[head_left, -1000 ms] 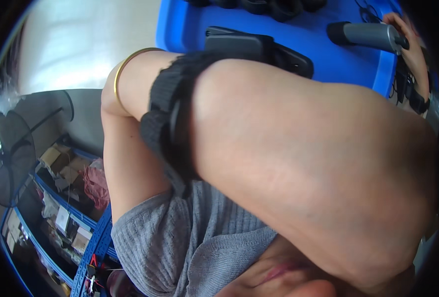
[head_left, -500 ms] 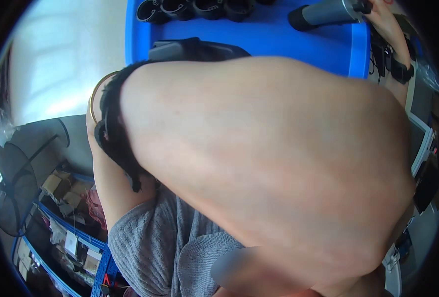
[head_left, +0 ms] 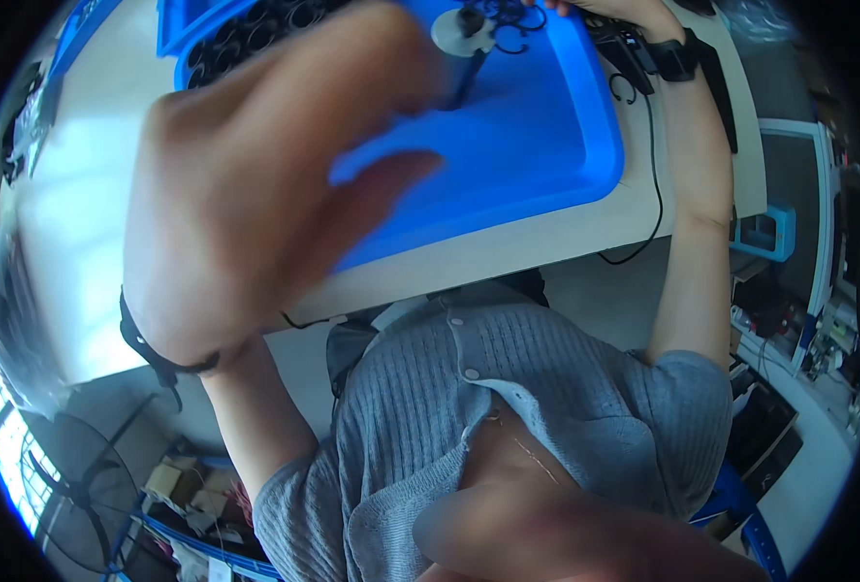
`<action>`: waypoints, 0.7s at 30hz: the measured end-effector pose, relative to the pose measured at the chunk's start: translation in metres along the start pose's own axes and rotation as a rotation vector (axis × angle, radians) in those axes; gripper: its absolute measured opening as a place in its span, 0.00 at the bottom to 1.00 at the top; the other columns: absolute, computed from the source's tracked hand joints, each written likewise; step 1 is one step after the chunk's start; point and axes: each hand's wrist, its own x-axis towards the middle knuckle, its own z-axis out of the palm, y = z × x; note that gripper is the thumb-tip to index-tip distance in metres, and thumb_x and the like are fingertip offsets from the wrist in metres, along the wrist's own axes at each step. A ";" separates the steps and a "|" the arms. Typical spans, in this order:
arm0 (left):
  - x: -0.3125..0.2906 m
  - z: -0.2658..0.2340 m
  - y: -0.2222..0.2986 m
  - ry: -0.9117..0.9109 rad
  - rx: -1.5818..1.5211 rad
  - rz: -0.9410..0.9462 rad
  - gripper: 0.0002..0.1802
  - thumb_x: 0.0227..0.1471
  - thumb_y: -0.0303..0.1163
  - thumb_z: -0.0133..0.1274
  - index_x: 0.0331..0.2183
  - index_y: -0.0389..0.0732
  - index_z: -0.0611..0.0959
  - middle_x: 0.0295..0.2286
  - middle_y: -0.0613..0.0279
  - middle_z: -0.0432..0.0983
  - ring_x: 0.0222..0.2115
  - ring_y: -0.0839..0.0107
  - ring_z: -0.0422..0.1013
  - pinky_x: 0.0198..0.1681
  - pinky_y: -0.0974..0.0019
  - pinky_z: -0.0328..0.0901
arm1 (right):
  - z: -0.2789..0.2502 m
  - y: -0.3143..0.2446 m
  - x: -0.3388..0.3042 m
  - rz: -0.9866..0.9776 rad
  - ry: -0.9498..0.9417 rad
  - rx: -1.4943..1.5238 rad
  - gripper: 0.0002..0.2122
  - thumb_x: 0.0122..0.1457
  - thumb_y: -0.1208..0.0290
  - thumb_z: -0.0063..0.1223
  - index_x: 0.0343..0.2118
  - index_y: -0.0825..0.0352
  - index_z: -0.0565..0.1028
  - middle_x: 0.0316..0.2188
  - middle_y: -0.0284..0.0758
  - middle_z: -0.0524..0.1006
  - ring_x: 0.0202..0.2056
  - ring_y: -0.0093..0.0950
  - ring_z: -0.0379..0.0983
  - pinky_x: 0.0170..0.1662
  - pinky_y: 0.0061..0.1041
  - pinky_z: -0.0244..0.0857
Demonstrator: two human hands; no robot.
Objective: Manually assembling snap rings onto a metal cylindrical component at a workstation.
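Note:
My left hand, smeared by motion, is raised close to the view. Its thumb and fingers are apart, with nothing seen between them. Behind its fingertips a dark grey cylinder with a pale round end and black knob is in the blue tray. Several black open rings lie beyond the cylinder. My right hand is at the top edge, its fingertips over the tray's far right rim near the rings. The frame cuts off most of it, so its grip cannot be made out.
Several black ring-shaped parts sit at the tray's far left, beside another blue container. A black cable hangs over the table's near edge on the right. A fan and shelving stand at lower left.
My left hand and forearm have swung away from covering the middle, and the tray now shows. My right hand appears farther left at the top edge. The whole view has shifted.

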 end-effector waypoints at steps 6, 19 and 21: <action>0.006 -0.007 -0.019 -0.003 0.082 -0.266 0.14 0.50 0.16 0.62 0.40 0.35 0.79 0.30 0.65 0.81 0.20 0.84 0.70 0.24 0.78 0.64 | -0.004 0.005 0.000 -0.009 -0.001 0.115 0.07 0.61 0.72 0.59 0.34 0.71 0.76 0.23 0.31 0.78 0.22 0.16 0.72 0.27 0.18 0.67; 0.017 0.004 -0.034 0.212 -0.267 -0.456 0.14 0.56 0.19 0.59 0.45 0.36 0.80 0.36 0.62 0.81 0.24 0.82 0.75 0.25 0.78 0.68 | -0.007 -0.029 -0.017 -0.206 0.112 0.587 0.09 0.64 0.74 0.59 0.43 0.71 0.74 0.31 0.34 0.81 0.27 0.20 0.80 0.29 0.17 0.75; 0.019 0.007 -0.039 0.246 -0.318 -0.419 0.14 0.56 0.19 0.58 0.45 0.36 0.80 0.37 0.63 0.82 0.24 0.82 0.75 0.25 0.78 0.67 | -0.003 -0.037 -0.022 -0.248 0.121 0.670 0.10 0.64 0.75 0.59 0.45 0.71 0.73 0.31 0.34 0.81 0.27 0.20 0.79 0.29 0.17 0.74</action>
